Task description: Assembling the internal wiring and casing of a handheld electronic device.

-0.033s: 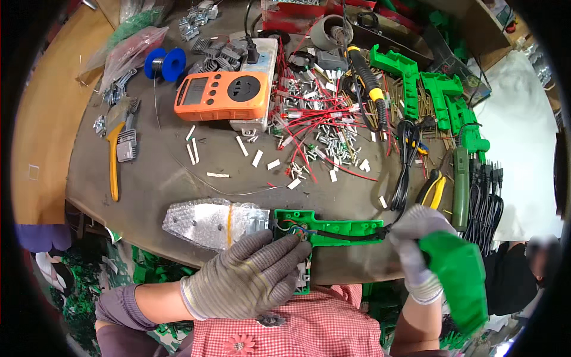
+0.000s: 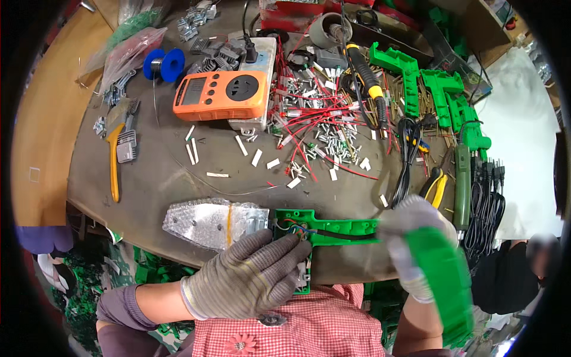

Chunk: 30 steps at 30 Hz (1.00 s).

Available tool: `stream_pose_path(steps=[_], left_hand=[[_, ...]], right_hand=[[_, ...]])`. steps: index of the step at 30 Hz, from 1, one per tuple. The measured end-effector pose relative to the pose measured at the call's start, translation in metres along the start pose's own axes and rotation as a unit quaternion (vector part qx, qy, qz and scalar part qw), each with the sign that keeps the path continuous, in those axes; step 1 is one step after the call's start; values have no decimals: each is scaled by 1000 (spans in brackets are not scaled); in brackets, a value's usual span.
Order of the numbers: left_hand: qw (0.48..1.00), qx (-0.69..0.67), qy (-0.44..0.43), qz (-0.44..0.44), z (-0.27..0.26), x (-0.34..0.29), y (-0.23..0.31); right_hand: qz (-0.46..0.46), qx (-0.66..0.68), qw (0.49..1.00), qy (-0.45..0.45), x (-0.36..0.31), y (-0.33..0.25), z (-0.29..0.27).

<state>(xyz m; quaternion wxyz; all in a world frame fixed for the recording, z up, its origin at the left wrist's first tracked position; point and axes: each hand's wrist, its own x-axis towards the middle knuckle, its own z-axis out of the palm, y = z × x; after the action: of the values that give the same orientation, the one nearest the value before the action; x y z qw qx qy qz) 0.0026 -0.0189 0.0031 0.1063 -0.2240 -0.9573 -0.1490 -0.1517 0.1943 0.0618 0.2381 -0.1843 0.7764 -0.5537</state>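
At the near edge of the worktop, the left hand, in a grey knit glove, is lying palm-down with its fingers loosely curled over the butt end of an open green plastic gun-shaped housing half, pinning it where coloured wires are showing inside. Its barrel part is pointing toward the right side of the worktop, with a black cable running along it. The right hand, also gloved and blurred, is gripping a second green housing half with closed fingers, holding it off the near right corner, just beside the barrel's tip. Just to the left of the pinned half, a clear plastic bag of small metal parts is lying at the near edge. Farther back, an orange socket meter is sitting near the far edge.
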Motion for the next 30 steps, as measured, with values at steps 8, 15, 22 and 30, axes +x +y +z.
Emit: stream_pose_path(steps=[8, 15, 22, 30], left_hand=[[998, -15, -59, 6, -8, 8, -3], [993, -12, -117, 1, 4, -17, -4], [997, 2, -61, 48, 4, -14, -7], [999, -45, 20, 14, 4, 4, -5]], right_hand=[[-400, -217, 861, -225, 91, 48, 39], [-282, -307, 862, -287, 99, 25, 73], [-275, -300, 879, -249, 94, 24, 60], [-122, -43, 991, 41, 13, 10, -44]])
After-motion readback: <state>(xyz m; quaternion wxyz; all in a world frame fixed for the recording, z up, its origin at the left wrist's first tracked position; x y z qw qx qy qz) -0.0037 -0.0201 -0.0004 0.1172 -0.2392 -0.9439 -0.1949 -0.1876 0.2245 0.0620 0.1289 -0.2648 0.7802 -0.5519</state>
